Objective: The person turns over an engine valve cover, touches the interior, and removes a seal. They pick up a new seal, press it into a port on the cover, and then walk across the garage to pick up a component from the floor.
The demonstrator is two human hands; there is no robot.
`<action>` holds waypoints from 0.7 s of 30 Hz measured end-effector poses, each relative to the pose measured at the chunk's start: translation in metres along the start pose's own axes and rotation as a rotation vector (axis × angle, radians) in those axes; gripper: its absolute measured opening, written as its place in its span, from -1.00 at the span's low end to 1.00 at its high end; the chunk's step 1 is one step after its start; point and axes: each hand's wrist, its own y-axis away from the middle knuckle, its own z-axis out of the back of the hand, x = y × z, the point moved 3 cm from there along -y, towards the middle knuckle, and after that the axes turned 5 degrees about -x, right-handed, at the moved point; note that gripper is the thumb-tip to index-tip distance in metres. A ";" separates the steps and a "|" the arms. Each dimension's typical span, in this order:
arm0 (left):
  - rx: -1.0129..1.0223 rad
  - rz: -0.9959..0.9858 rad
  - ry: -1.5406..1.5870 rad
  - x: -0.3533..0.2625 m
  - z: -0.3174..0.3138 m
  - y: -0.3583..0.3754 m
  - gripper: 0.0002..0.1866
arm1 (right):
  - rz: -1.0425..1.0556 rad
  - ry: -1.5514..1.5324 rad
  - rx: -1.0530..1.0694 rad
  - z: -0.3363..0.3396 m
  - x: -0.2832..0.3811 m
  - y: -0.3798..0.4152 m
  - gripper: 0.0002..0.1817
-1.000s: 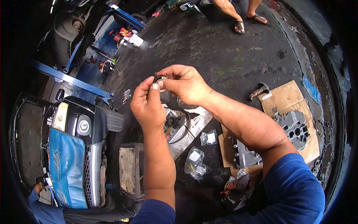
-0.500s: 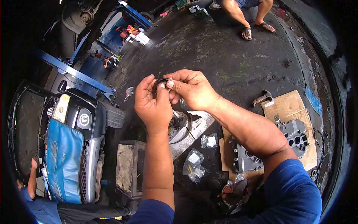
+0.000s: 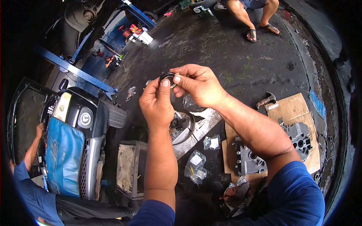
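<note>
Both hands hold one small black oil seal, a ring [image 3: 166, 76], up in front of me at mid-view. My left hand [image 3: 160, 103] pinches its left and lower side, thumb on the near face. On its right side, the thumb and fingers of my right hand [image 3: 200, 86] are closed. The fingers cover part of the ring. Below the hands, a round metal part [image 3: 181, 126] rests on a white printed sheet [image 3: 203, 122], partly hidden by my left forearm.
Metal casings [image 3: 249, 160] lie on cardboard [image 3: 290, 107] at the right. Clear plastic bags [image 3: 196, 165] and a wooden box [image 3: 126, 165] are on the floor. At left, a person [image 3: 34, 188] reaches toward a car [image 3: 86, 116]. Another person's legs [image 3: 243, 17] show at the top.
The ring has tilted so more of its face and opening shows, and my left fingers have shifted around it. At left, the other person's arm has moved up.
</note>
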 end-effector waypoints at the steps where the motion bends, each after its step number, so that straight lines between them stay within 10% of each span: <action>1: 0.004 0.014 0.051 0.001 -0.001 0.000 -0.84 | 0.022 0.034 0.013 0.000 0.001 0.000 -0.76; 21: -0.093 -0.055 0.087 -0.006 -0.015 0.004 -0.95 | -0.010 -0.030 0.034 -0.007 -0.004 0.006 -0.76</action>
